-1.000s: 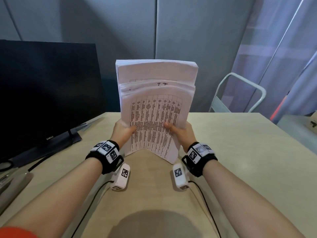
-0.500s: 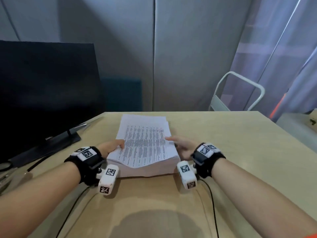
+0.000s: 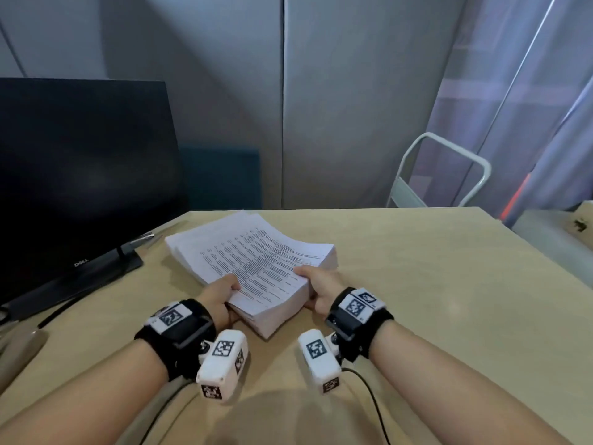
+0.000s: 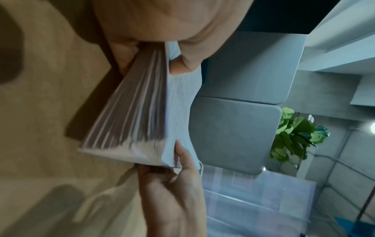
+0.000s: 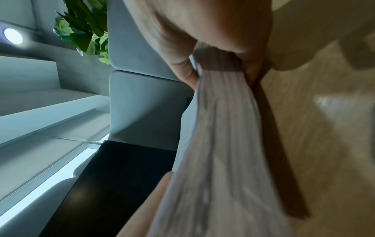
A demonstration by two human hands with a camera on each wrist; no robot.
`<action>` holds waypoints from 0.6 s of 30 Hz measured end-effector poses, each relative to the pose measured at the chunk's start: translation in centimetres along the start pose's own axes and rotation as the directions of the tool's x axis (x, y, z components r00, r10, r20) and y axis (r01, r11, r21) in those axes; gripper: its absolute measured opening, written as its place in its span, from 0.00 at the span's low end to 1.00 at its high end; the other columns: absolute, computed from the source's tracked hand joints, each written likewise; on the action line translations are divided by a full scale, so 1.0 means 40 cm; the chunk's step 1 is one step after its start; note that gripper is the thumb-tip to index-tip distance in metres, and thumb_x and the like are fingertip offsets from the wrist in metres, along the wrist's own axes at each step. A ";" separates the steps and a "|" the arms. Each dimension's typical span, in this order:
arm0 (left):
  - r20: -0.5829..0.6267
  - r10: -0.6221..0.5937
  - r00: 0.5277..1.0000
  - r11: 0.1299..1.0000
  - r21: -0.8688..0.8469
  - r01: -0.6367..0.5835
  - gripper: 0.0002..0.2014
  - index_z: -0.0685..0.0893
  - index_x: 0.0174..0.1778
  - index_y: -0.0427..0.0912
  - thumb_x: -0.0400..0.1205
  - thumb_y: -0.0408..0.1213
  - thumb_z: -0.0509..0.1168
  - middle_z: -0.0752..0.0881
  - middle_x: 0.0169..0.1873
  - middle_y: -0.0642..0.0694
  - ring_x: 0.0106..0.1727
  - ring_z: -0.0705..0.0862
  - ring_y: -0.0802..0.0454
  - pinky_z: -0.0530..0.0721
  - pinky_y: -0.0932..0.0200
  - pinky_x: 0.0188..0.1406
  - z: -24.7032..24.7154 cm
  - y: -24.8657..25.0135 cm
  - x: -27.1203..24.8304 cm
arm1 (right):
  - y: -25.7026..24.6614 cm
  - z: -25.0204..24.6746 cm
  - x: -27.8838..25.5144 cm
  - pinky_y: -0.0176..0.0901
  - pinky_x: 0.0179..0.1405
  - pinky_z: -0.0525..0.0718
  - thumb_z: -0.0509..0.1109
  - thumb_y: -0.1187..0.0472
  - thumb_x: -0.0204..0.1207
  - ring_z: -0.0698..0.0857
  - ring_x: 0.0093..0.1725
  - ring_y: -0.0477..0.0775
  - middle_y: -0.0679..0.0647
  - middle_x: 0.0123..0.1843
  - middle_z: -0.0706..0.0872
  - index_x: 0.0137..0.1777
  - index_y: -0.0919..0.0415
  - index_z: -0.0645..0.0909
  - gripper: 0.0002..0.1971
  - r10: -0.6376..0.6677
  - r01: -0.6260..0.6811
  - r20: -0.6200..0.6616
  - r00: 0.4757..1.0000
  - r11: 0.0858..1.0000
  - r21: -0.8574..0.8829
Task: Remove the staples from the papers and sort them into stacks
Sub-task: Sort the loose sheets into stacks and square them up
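Note:
A thick stack of printed papers (image 3: 253, 261) lies turned at an angle on the beige table (image 3: 433, 284), its near corner pointing at me. My left hand (image 3: 221, 293) grips the stack's near-left edge, thumb on the top sheet and fingers underneath. My right hand (image 3: 317, 284) grips the near-right edge the same way. In the left wrist view the paper stack (image 4: 131, 115) shows its layered edge, pinched by my left hand (image 4: 160, 48), with my right hand (image 4: 174, 184) at its far corner. The right wrist view shows the paper stack (image 5: 219, 144) blurred, held by my right hand (image 5: 213, 52). No staple shows.
A black monitor (image 3: 83, 175) on its stand fills the left side of the table, with cables (image 3: 54, 316) running from it. A grey metal object (image 3: 16, 351) lies at the left edge. A white chair frame (image 3: 449, 175) stands beyond the far right edge.
The stack went from held upright above the table to lying flat. Since then it has turned clockwise and shifted slightly left, both hands still on its near edges.

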State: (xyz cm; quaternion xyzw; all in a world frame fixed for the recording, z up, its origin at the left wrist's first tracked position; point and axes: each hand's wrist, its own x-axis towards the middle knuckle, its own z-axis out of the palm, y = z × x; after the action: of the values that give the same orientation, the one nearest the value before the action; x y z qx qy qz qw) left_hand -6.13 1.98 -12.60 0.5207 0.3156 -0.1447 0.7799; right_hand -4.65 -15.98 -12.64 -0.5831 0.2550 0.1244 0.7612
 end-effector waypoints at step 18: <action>0.690 0.395 0.607 -0.191 0.707 -0.680 0.39 0.68 0.74 0.53 0.69 0.50 0.79 0.75 0.59 0.58 0.60 0.76 0.60 0.74 0.61 0.61 0.076 0.248 -0.134 | -0.250 -0.053 -0.069 0.43 0.41 0.80 0.73 0.69 0.70 0.83 0.46 0.52 0.52 0.50 0.84 0.70 0.47 0.66 0.31 -0.407 0.757 0.691 0.597 0.001 -0.654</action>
State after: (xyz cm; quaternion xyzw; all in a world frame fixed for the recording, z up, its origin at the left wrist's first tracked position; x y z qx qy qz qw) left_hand -3.68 2.82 -1.21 0.9456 -0.2056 -0.0161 0.2515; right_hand -2.64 -20.59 -3.33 -0.9228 -0.2574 -0.0005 0.2866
